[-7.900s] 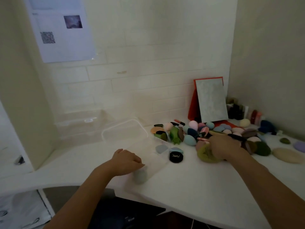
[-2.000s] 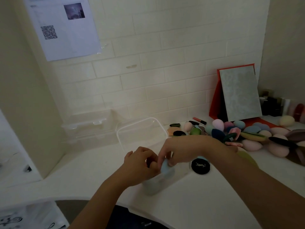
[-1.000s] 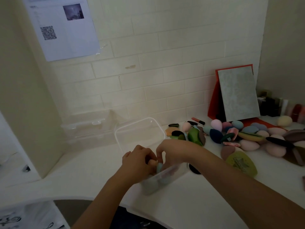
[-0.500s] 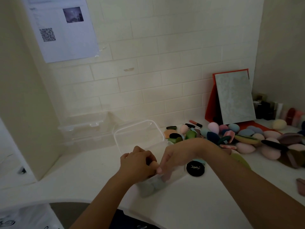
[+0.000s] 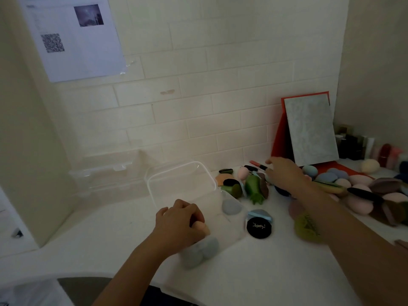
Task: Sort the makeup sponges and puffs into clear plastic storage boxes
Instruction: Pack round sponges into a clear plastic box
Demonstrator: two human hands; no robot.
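An open clear plastic box (image 5: 237, 228) lies on the white counter with its hinged lid (image 5: 181, 180) tipped back. Blue-grey sponges sit inside it, one at the far end (image 5: 230, 206) and two at the near end (image 5: 199, 250). My left hand (image 5: 180, 223) holds the box's near left edge with curled fingers. My right hand (image 5: 284, 173) reaches out with fingers extended over the pile of colourful sponges and puffs (image 5: 357, 193) and holds nothing that I can see. A green sponge (image 5: 254, 186) stands just left of that hand.
A black round puff (image 5: 258, 227) and an olive-green puff (image 5: 306, 226) lie right of the box. More clear boxes (image 5: 106, 171) are stacked at the back left. A red-backed mirror (image 5: 309, 131) leans on the tiled wall, with cosmetic bottles (image 5: 353, 146) in the corner.
My right hand has left the box, where it was placing a blue sponge, and moved back right over the pile. My left hand stays on the box.
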